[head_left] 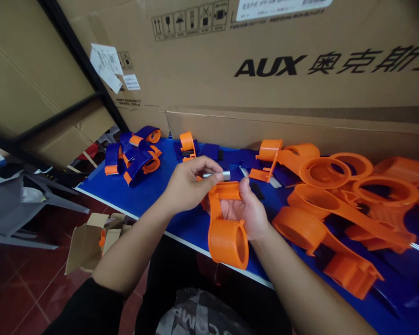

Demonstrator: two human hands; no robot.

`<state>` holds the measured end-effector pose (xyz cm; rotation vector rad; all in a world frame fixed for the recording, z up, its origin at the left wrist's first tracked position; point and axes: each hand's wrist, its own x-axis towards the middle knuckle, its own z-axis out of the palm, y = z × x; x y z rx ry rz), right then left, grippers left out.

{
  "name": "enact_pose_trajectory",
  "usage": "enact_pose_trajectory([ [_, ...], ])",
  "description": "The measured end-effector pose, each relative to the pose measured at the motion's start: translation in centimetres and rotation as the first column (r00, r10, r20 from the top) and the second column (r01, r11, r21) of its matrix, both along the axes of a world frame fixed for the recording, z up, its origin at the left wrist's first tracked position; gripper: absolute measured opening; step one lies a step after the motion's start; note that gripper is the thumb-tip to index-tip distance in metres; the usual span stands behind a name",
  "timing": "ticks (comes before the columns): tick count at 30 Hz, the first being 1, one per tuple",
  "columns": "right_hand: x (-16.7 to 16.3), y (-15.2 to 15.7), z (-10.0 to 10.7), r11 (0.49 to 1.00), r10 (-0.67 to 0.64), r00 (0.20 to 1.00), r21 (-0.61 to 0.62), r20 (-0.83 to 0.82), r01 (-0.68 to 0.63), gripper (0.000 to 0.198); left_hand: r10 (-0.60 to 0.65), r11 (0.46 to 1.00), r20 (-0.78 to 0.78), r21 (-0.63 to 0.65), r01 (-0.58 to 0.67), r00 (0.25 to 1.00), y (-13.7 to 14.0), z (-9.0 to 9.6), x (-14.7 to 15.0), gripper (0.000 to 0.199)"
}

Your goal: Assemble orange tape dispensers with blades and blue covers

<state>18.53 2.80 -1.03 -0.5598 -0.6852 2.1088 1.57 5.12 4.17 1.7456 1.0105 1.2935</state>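
Note:
My right hand [253,211] is closed around the body of an orange plastic tape dispenser [226,239], with its round hub hanging toward me. Between the thumb and fingers of my left hand [192,181] is a small silver metal strip [225,176]. It lies just above the dispenser's upper end. Whether the strip touches the plastic I cannot tell, as my left fingers cover part of it. Behind my hands, another orange dispenser [269,151] stands on the blue tabletop [164,204].
Many orange dispenser frames [335,195] are piled at the right. Blue-and-orange dispensers [136,156] lie in a heap at the back left. A large cardboard box [202,83] walls the table's far side. An open carton [85,242] sits on the floor near a grey stool [17,200].

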Motion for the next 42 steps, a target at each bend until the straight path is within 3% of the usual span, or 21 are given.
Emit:
enact_pose_trajectory([
  [6,-0.1,-0.2,0.2,0.999,-0.035,0.999,-0.019,-0.002,0.035,0.071,-0.036,0.998,-0.011,-0.06,0.035,0.999,-0.1,-0.8,0.7,0.008],
  [9,-0.2,-0.1,0.3,0.999,-0.041,0.999,-0.012,-0.001,0.041,0.067,-0.013,1.0,-0.013,-0.021,0.012,1.0,0.0,-1.1,1.0,0.01],
  [16,-0.6,-0.1,0.1,0.998,-0.044,0.999,-0.048,-0.004,0.044,0.063,0.042,0.996,-0.283,0.091,-0.017,0.958,-0.2,0.3,-0.3,0.01],
  [21,-0.5,-0.2,0.1,0.996,-0.063,0.998,-0.066,0.022,0.065,0.06,0.08,0.986,-0.171,0.158,-0.053,0.982,-0.5,0.5,0.4,0.012],
  [25,-0.3,-0.1,0.1,0.995,-0.079,0.995,-0.053,0.054,0.082,0.059,0.071,0.995,-0.156,0.076,-0.06,0.985,-0.1,-0.6,1.2,0.011],
  [30,-0.5,-0.1,0.1,0.996,-0.069,0.996,-0.05,0.06,0.072,0.06,0.037,0.994,-0.298,0.109,-0.005,0.954,0.5,-1.0,0.4,0.013],
  [34,-0.9,-0.2,0.2,0.998,-0.051,0.996,-0.029,0.075,0.053,0.057,-0.085,0.996,-0.301,-0.005,0.088,0.95,0.7,-0.8,-0.4,0.01],
  [37,-1.0,-0.1,0.4,0.993,-0.088,0.991,-0.064,0.099,0.094,0.047,-0.105,0.994,-0.253,-0.06,0.092,0.962,0.8,-1.0,-0.4,0.008],
  [42,-0.9,-0.1,0.6,0.977,-0.145,0.971,-0.125,0.191,0.17,0.038,-0.072,0.996,-0.275,-0.069,0.055,0.959,0.5,-0.8,-0.1,0.026],
])
